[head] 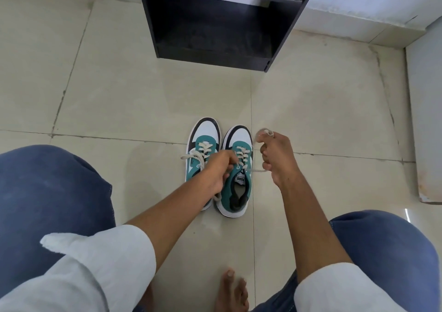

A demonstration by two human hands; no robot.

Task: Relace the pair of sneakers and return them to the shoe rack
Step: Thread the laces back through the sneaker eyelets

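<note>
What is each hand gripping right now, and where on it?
The right hand holds the right sneaker's lace near its free end, pulled out sideways. The left hand pinches the lacing at that sneaker's upper eyelets.

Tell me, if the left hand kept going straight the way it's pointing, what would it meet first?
Probably the right-hand sneaker: the left hand reaches across the other sneaker, its fingers already at those laces. Depth is uncertain.

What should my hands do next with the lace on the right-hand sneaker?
Probably draw the lace snug with the right hand, since it runs out sideways from the right sneaker while the left hand pinches near the upper eyelets.
</note>
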